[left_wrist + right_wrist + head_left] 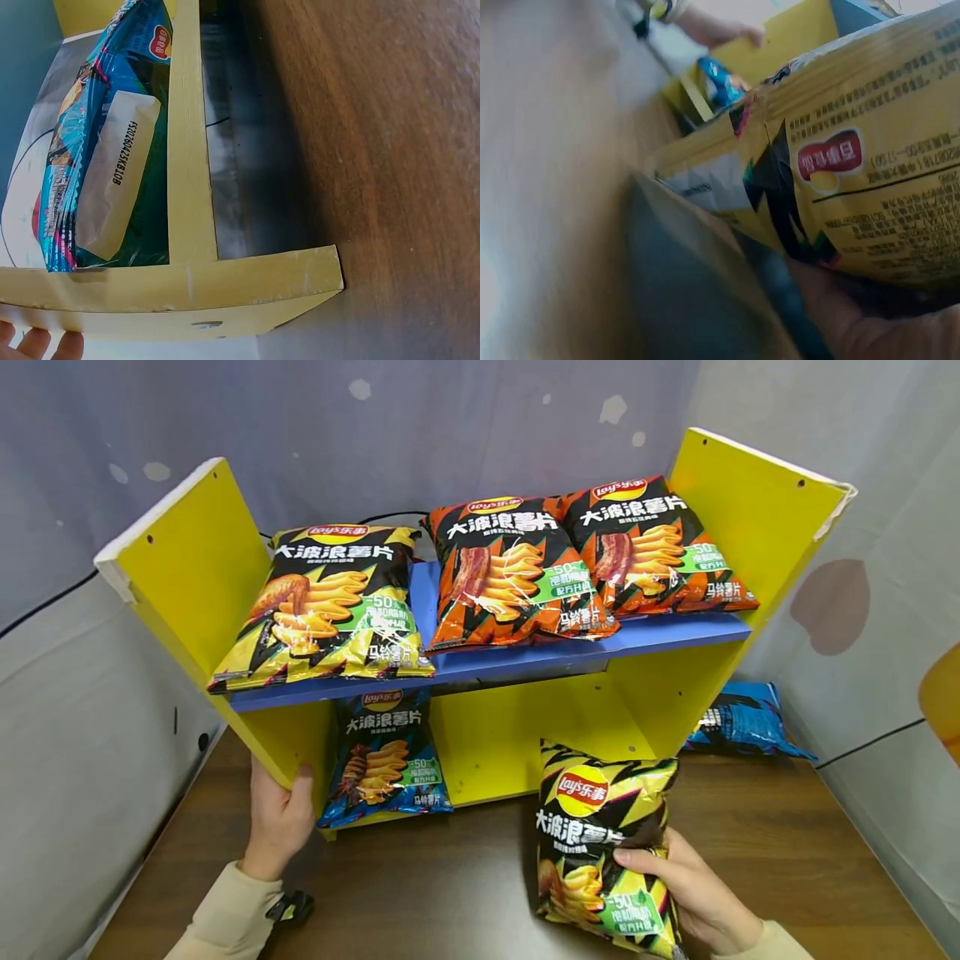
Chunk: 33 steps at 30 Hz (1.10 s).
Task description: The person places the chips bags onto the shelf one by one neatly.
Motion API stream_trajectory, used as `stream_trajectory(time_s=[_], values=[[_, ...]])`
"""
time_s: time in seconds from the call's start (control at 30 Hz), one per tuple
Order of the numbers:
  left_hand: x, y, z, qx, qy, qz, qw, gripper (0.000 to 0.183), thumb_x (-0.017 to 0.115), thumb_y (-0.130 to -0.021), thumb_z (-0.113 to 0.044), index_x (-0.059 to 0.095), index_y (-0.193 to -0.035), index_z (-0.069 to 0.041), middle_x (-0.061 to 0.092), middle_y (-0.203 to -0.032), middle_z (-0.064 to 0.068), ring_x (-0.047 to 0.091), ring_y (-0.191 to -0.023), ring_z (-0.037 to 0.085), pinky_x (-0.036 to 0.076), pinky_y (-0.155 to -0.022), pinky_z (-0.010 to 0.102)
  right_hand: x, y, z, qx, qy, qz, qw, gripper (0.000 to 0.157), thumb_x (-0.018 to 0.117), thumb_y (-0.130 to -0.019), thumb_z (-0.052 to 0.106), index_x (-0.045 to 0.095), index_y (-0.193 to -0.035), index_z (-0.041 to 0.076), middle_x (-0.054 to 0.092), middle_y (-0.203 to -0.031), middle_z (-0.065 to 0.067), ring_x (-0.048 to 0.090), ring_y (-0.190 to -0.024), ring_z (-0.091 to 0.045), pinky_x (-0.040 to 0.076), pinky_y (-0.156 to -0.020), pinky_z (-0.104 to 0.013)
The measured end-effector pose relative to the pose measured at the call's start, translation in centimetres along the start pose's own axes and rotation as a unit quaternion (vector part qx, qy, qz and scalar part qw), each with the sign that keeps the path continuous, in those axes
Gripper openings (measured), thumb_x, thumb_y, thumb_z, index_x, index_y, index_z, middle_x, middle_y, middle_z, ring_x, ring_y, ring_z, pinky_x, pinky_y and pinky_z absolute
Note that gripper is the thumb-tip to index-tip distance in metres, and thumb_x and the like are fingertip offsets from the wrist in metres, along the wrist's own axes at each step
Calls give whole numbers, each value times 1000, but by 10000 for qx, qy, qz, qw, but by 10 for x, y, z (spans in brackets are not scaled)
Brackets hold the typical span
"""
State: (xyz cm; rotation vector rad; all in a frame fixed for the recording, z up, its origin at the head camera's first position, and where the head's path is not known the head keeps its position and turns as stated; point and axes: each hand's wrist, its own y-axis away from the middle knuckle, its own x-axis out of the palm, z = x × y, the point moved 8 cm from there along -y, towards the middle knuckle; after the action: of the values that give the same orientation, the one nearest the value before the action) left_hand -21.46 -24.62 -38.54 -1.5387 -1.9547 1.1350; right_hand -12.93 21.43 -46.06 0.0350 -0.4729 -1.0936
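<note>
My right hand (701,889) holds a yellow-and-black bag of potato chips (592,810) by its right side, the thumb across its front. The bag stands nearly upright in front of the shelf, and its printed back (885,165) shows in the right wrist view. My left hand (281,814) grips the lower left side panel of the yellow-and-blue shelf (517,727). Fingertips (69,346) show against that panel in the left wrist view. A blue bag of chips (386,760) leans inside the lower compartment, close to the left hand.
On the blue upper board lie a yellow chip bag (330,602) at left and two orange ones, a middle bag (517,577) and a right bag (652,552). Another blue bag (750,722) lies behind the shelf's right side. The shelf stands on a brown wooden table (435,885), before a grey curtain.
</note>
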Motion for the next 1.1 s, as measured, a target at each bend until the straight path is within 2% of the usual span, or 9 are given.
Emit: stream_trajectory(time_s=[0.1,0.2,0.4,0.53,0.63,0.73,0.83,0.93,1.1], values=[[0,0,0,-29,-46,-6,10000,59,50,-85,19,37,-142,16,48,-121,30,53,-111,16,42,-104,17,10,-12,-16,584,-657,388,9954,40,47,-108,15,33,-145,17,66,-133,-7,66,-122,-26,53,-106,-47],[0,0,0,-76,-51,-5,10000,60,50,-85,18,37,-143,16,49,-123,28,53,-113,16,41,-106,17,10,-21,-28,902,-687,355,9929,50,50,-107,20,26,-150,12,67,-132,-9,67,-121,-27,53,-105,-48],[0,2,1,-156,-64,-7,9999,59,49,-85,18,37,-143,15,48,-124,27,53,-114,15,41,-106,17,-2,-35,-35,774,151,88,9968,57,56,-106,21,31,-151,-2,72,-125,-10,72,-112,-25,58,-99,-43],[0,2,1,-179,-116,-31,9998,59,50,-85,18,38,-143,15,48,-124,27,53,-114,14,40,-107,16,-14,-39,-29,556,1163,-336,9911,59,62,-103,23,39,-146,-10,76,-117,-14,75,-102,-24,61,-91,-38],[-1,2,1,-180,-155,-60,9997,60,50,-85,17,38,-143,14,48,-123,27,52,-113,13,40,-106,17,-28,-37,-19,469,2378,-1106,9638,74,70,-98,31,39,-148,-14,75,-111,-13,72,-94,-22,60,-81,-35],[-2,1,1,-158,-134,-77,9998,60,50,-85,17,39,-143,14,48,-123,28,52,-112,14,40,-105,17,-38,-32,-5,483,3580,-1833,9143,78,76,-93,37,46,-145,-13,71,-108,-11,66,-93,-20,55,-76,-33],[-2,1,0,-150,-93,-81,9998,59,50,-84,17,40,-142,15,48,-124,28,52,-112,15,40,-105,17,-39,-25,7,378,4385,-2117,8726,69,78,-91,38,54,-138,-7,68,-108,-10,66,-91,-17,53,-75,-34],[-1,1,0,-157,-95,-64,9998,58,50,-84,17,40,-142,15,48,-124,28,52,-112,15,40,-105,17,-32,-17,16,188,4731,-2079,8559,62,77,-91,36,56,-134,-3,69,-113,-11,70,-87,-15,56,-77,-36],[0,0,-2,-150,-53,-31,9999,58,49,-85,17,39,-142,15,48,-124,27,53,-113,15,41,-106,17,-15,-4,18,172,4983,-1790,8482,90,77,-90,41,36,-153,-8,65,-131,-18,72,-96,-17,58,-83,-42]])
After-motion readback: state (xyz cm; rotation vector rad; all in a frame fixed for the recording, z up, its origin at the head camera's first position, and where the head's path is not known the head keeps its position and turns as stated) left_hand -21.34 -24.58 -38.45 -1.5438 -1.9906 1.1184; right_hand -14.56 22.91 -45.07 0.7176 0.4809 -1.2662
